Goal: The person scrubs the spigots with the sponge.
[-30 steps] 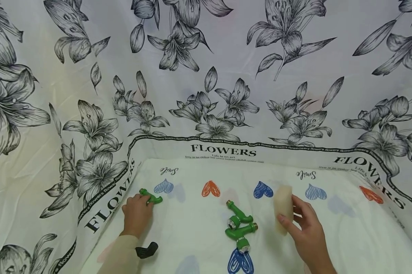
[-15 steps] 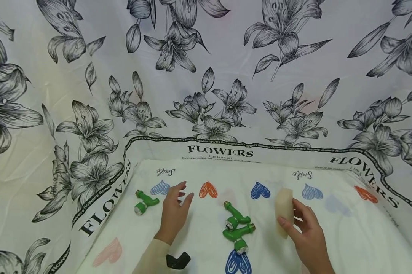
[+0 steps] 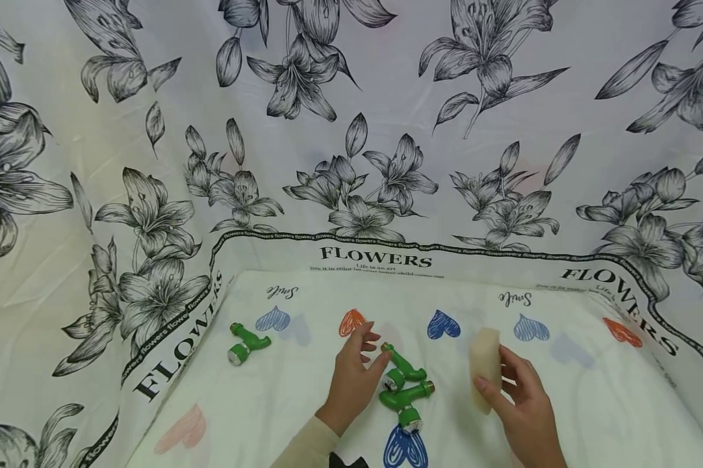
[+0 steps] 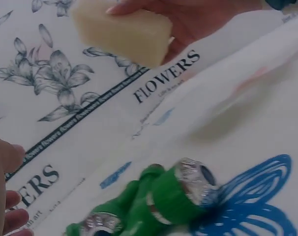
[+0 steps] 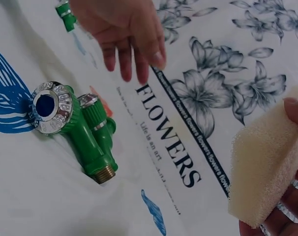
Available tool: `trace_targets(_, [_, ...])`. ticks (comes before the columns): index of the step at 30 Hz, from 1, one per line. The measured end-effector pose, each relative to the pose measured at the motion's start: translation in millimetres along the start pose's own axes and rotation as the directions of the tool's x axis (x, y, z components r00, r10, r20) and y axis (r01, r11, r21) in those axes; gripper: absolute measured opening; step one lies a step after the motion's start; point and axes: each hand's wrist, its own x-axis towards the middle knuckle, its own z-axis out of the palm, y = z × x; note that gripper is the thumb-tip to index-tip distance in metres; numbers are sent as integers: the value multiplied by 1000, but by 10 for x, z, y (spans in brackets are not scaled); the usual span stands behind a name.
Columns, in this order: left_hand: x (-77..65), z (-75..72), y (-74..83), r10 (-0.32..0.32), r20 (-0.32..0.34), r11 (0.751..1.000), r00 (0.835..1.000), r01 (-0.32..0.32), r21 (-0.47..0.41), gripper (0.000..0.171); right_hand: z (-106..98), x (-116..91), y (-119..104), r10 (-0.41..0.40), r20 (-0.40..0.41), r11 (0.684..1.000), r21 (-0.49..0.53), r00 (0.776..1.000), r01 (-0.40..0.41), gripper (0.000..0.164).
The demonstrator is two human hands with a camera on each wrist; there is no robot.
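My right hand (image 3: 527,396) grips a cream sponge (image 3: 485,367), its thumb on the near side, held up over the cloth; the sponge's open pores show in the right wrist view. Two green water taps (image 3: 409,398) with silvery handles and brass threaded ends lie close together at the middle. Beside them, on their left, hovers my left hand (image 3: 354,377), fingers loosely extended and nothing held; its thumb tip looks very near the farther tap (image 3: 407,364), and I cannot tell whether they touch. A third green tap (image 3: 249,343) lies alone to the left.
A white cloth (image 3: 305,403) printed with hearts covers the work surface. Flower-printed fabric (image 3: 386,195) rises behind it and at the left. A black strap-like piece (image 3: 347,461) shows under the left forearm at the bottom edge.
My left hand has let go of the lone tap on the left and moved right to the pair of taps. The right hand keeps the sponge in nearly the same spot.
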Motion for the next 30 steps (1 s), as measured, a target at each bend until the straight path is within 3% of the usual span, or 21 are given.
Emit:
trace_targets(6, [-138, 287, -172, -158, 56, 986, 986, 160, -37, 74, 37, -10, -2, 17, 9, 1000, -17, 1000, -17, 59])
trace_targets(12, [-219, 414, -258, -217, 98, 976, 971, 214, 40, 79, 73, -16, 10, 37, 16, 999, -33, 999, -37, 60])
trace_targets(16, [-239, 429, -251, -207, 93, 974, 974, 196, 111, 64, 107, -20, 14, 63, 31, 998, -34, 998, -62, 61])
trace_targets(21, [-219, 403, -241, -122, 83, 982, 989, 108, 155, 34, 137, -29, 21, 62, 32, 998, -28, 998, -61, 60])
trace_targets(24, [-182, 356, -240, -72, 68, 989, 995, 62, 137, 29, 161, -40, 25, 34, 34, 999, -9, 999, -33, 59])
trace_targets(30, [-72, 152, -179, -47, 62, 999, 997, 47, 9, 33, 204, -51, -11, 2, 45, 1000, 6, 999, -3, 59])
